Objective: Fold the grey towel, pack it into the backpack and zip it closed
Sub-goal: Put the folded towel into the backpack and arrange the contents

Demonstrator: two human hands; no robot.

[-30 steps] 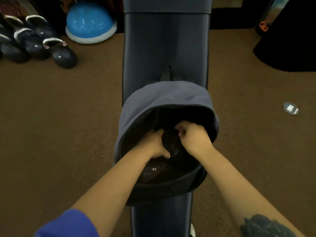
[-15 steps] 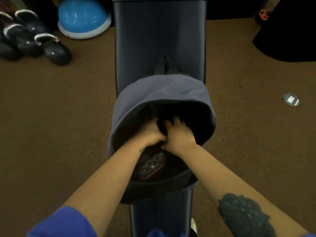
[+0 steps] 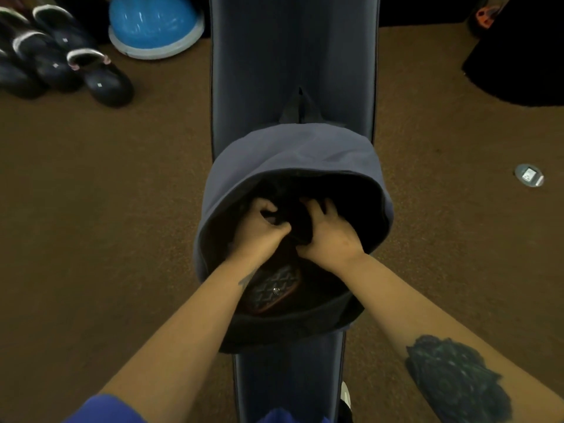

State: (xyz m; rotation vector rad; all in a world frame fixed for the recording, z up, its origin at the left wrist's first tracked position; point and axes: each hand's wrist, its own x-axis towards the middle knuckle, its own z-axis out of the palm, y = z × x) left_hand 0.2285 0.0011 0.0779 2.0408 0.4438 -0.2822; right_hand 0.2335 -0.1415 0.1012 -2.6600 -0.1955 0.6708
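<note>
Packing step: both hands — left hand, right hand — clamp their grip on the dark folded towel inside the open grey fabric backpack on the bench; next, release and zip.

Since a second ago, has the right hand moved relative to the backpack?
Yes. The right hand has pushed deeper into the backpack, away from its near rim and toward the far rim, with the fingers on the dark towel.

Bare forearms, no gloves or watch. Blue short sleeve on left arm. Large dark green-black tattoo on right forearm, small dark tattoo near left wrist. Blue garment edge bottom centre.
</note>
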